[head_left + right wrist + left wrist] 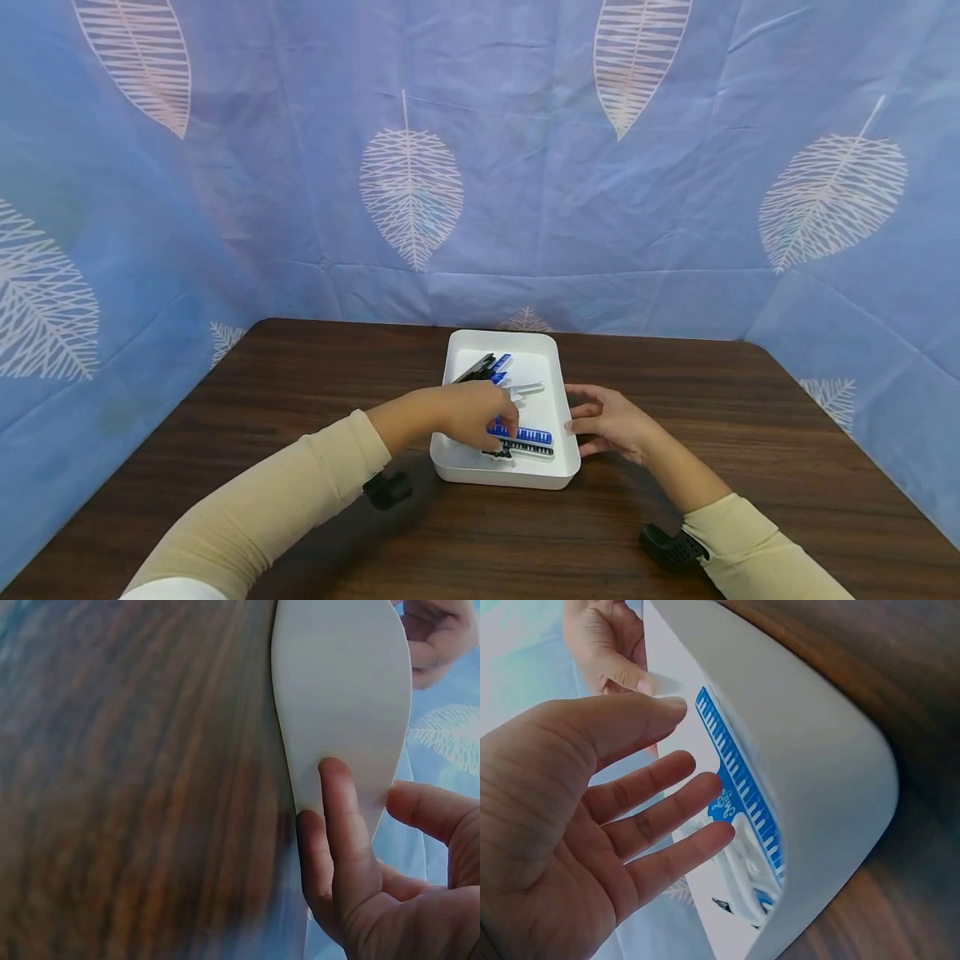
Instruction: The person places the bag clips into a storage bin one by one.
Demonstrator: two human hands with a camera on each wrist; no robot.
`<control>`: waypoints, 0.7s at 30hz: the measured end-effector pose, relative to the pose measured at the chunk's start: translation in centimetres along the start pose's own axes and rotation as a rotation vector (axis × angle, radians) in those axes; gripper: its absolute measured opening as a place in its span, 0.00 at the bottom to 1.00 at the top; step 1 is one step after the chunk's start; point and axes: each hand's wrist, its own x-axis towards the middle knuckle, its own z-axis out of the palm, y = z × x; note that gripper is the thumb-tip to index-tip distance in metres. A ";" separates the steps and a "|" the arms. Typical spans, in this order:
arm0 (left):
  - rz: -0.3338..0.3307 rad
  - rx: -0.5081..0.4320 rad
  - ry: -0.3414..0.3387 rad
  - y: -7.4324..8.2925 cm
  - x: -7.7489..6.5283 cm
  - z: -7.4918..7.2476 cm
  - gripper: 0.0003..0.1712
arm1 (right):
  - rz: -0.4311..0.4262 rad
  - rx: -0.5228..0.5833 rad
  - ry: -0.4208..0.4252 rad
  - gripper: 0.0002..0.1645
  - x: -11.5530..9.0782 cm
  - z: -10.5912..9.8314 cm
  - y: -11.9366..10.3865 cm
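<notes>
A white rectangular tray holds several small pieces. My left hand reaches over its near left part, fingers pointing down and inward. In the left wrist view those fingers are spread and loosely bent, with no object seen between them. Near the fingertips lies a blue strip with white keyboard-like marks and script lettering. A black strip of similar pattern lies alongside. My right hand touches the tray's right side, its fingertips against the outer wall and another digit at the rim.
Black pieces, another blue piece and a clear white piece lie towards the tray's far end. The dark wooden table surrounds the tray. A blue leaf-patterned cloth hangs behind and at both sides.
</notes>
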 end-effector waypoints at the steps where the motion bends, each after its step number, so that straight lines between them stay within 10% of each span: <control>1: 0.005 -0.011 0.015 0.0 -0.2 0.2 0.08 | -0.002 -0.001 -0.001 0.43 0.0 0.0 0.0; 21: -0.031 0.057 0.404 0.8 -4.3 2.7 0.08 | -0.069 -0.111 0.048 0.34 -1.8 -0.4 0.2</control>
